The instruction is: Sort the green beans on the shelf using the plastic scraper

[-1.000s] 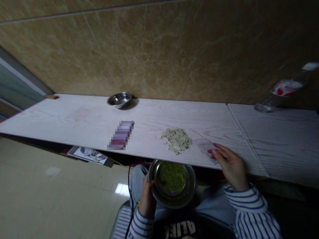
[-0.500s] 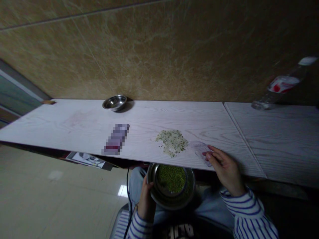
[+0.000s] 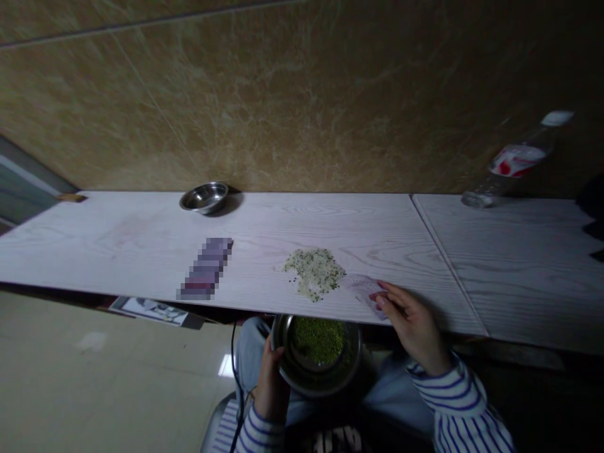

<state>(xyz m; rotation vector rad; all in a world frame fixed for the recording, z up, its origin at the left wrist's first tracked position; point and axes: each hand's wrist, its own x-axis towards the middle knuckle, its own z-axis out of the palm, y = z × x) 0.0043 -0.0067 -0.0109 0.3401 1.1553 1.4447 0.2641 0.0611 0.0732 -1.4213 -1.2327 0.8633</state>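
Note:
My left hand [image 3: 272, 380] grips the left rim of a metal bowl [image 3: 353, 368] over my lap, below the table's front edge. Many small green beans [image 3: 318, 340] lie inside it. On the tabletop, a loose pile of pale grains mixed with green beans [image 3: 314, 270] is spread out. My right hand [image 3: 418, 324] pinches a thin, see-through plastic piece [image 3: 359, 288], possibly a small bag or scoop. Its left end reaches the pile's right edge. The exact kind of this piece is too blurred to tell.
A smaller metal bowl [image 3: 204, 198] stands by the wall. A pixelated flat object [image 3: 206, 269] lies left of the pile. At the right, a clear bottle [image 3: 516, 160] with a white cap stands on the pale wooden table [image 3: 377, 220]. A dark cable [image 3: 233, 365] hangs by my left leg.
The camera view has turned slightly right, so everything appears shifted left. My right hand and the plastic piece are slightly nearer the pile. The left hand keeps its hold on the bowl.

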